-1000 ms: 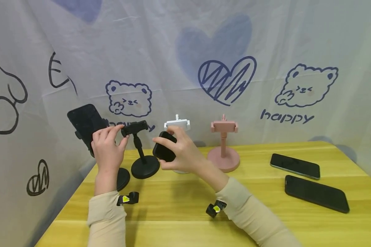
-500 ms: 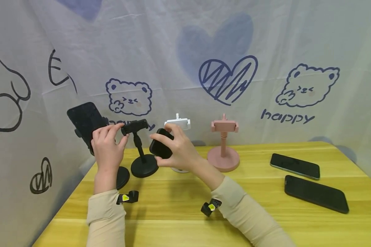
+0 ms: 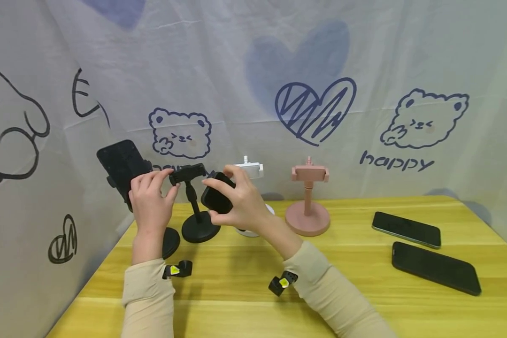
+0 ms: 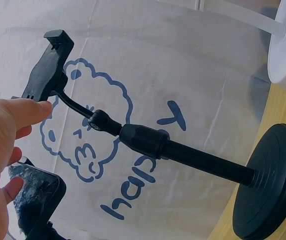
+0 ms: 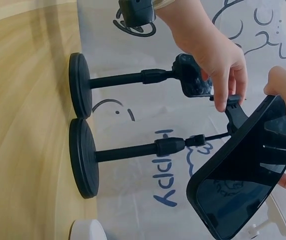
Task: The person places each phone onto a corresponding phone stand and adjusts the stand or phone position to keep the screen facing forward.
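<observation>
The left hand pinches the left end of a black clamp between thumb and fingertips — a narrow grip that leaves the clamp's right end untouched. The right hand holds a black phone with thumb and fingers set well apart around it.

The relation that counts is phone to clamp. The phone lies just right of the clamp in the head view, beside it rather than within it, and in the right wrist view it overlaps part of the clamp. The left hand is the nearer to the clamp; the right has only the phone. The clamp's long axis runs roughly left to right, its right end a little raised. The phone's runs slantwise in the right wrist view and is foreshortened from the head, so whether the two axes match I cannot tell.

Below the clamp, a black pole goes down to a round base on the table. Outward to the left, behind the left hand, a mounted phone leans on its own stand. To the right come a white stand, partly behind the right hand, then a pink stand — and, farther right, a far phone and a near phone lying flat.
</observation>
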### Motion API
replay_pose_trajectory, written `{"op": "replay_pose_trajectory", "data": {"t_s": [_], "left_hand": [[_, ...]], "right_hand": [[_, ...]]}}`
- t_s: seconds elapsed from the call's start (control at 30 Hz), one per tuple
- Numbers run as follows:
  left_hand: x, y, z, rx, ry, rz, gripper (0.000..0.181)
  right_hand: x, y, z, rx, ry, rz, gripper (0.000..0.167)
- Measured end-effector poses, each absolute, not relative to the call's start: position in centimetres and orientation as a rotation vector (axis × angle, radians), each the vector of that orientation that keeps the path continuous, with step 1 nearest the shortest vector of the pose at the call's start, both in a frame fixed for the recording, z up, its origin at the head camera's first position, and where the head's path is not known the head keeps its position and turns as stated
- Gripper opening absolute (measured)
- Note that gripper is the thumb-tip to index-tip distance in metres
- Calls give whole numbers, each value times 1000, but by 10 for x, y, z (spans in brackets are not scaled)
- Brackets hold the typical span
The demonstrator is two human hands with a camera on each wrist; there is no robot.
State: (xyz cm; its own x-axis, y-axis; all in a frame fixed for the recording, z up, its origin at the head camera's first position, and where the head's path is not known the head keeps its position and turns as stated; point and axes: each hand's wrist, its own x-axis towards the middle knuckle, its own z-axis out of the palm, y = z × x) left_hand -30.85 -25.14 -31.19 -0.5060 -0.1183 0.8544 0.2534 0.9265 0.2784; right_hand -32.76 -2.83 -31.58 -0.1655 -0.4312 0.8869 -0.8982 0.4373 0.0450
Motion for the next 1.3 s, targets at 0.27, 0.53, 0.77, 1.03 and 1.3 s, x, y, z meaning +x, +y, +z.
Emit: {"op": "replay_pose_trajectory", "data": {"t_s": [0.27, 0.53, 0.77, 1.03, 1.3], "left_hand": [[-309, -251, -312, -97, -2040, -457, 36], [-309, -252, -315, -103, -2019, -448, 35], [-312, -253, -315, -115, -2011, -443, 36], [-309, -252, -313, -95, -2040, -439, 36], [-309, -252, -311, -114, -2024, -429, 36]], "right_hand": [[-328, -37, -313, 1115, -1790, 654, 60], [-326, -47, -312, 1091, -1780, 669, 57], [-323, -51, -309, 1067, -1818, 712, 58], [-320, -56, -306, 1062, -1820, 748, 57], [-320, -63, -303, 1059, -1832, 751, 57]]}}
